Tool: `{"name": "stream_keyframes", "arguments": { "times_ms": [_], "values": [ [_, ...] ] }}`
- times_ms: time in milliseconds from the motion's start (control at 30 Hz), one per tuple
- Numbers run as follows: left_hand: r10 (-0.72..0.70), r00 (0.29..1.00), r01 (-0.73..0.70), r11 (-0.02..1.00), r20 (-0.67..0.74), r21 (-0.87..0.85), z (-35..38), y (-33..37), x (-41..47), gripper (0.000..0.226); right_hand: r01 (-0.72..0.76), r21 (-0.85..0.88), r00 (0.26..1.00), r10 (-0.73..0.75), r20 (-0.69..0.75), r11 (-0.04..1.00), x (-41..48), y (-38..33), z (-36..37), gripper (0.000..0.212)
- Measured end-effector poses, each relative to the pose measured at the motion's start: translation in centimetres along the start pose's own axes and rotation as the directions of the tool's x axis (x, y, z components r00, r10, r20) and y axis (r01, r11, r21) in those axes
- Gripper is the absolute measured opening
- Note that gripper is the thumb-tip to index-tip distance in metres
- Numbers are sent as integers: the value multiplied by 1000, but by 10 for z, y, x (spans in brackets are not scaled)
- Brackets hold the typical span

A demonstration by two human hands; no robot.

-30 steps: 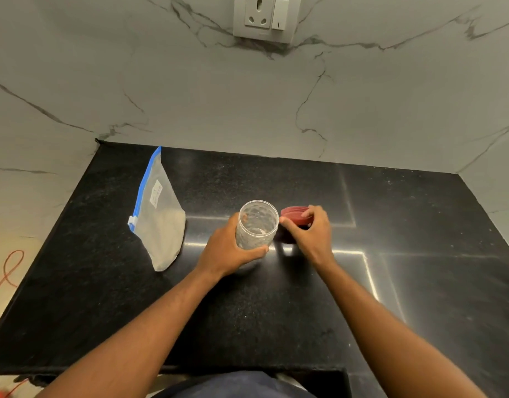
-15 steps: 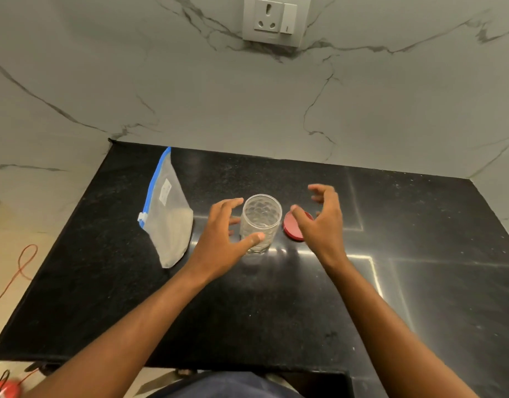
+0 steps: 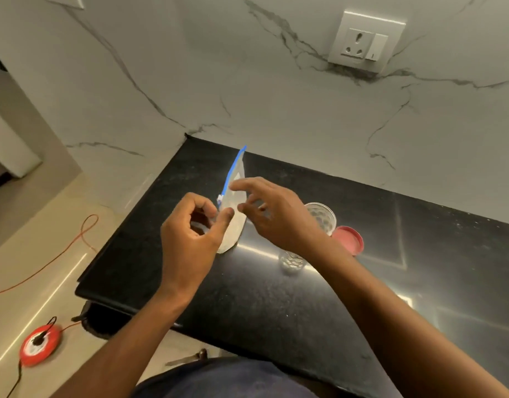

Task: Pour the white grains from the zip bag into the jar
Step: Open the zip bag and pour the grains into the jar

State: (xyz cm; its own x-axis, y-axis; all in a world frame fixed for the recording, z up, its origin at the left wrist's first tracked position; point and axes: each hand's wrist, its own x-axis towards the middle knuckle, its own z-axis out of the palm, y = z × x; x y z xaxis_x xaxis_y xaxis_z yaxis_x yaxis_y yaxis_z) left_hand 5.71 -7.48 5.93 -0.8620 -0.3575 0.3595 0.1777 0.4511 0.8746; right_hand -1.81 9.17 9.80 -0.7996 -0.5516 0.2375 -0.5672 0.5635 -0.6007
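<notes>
A clear zip bag (image 3: 235, 205) with a blue zip strip stands on the black counter (image 3: 262, 297), holding white grains. My left hand (image 3: 191, 239) hovers just left of it, fingers curled and apart, thumb near the bag's side. My right hand (image 3: 272, 214) reaches across from the right, fingers spread close to the bag's upper part. Neither hand clearly grips it. The clear textured jar (image 3: 321, 218) stands uncapped behind my right wrist, partly hidden. Its red lid (image 3: 349, 239) lies flat to the jar's right.
A marble wall with a socket plate (image 3: 365, 44) rises behind the counter. The counter's left edge drops to a tiled floor with a red cable reel (image 3: 40, 346) and an orange cord (image 3: 60, 259).
Both hands left the jar and lid and moved left to the zip bag. The view swung left, so the jar and lid now sit at the right.
</notes>
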Motion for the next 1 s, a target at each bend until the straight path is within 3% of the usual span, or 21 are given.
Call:
{"name": "stream_keyframes", "arguments": {
  "times_ms": [133,267,433,567,833,1000],
  "values": [
    [-99,995,99,995,-13,4,-9,-16,0,38,191,-288,964,-123,237,938,32,-23,5,48],
    [-79,997,79,997,19,2,-7,-25,4,34,277,-418,908,-94,407,865,52,-32,2,41],
    [-95,995,95,995,7,37,-2,-29,13,52,196,-366,926,-49,373,910,62,-33,-9,32],
    [-76,997,78,993,-20,87,-2,-29,18,41,225,-375,911,-57,409,899,68,-34,-10,30],
    [-28,999,30,994,-19,109,-3,-33,18,28,534,-515,813,-242,529,670,70,-29,-17,40],
    [27,999,-23,994,-40,106,-3,-35,16,20,536,-590,830,-249,500,604,81,-10,-32,44]
  ]
}}
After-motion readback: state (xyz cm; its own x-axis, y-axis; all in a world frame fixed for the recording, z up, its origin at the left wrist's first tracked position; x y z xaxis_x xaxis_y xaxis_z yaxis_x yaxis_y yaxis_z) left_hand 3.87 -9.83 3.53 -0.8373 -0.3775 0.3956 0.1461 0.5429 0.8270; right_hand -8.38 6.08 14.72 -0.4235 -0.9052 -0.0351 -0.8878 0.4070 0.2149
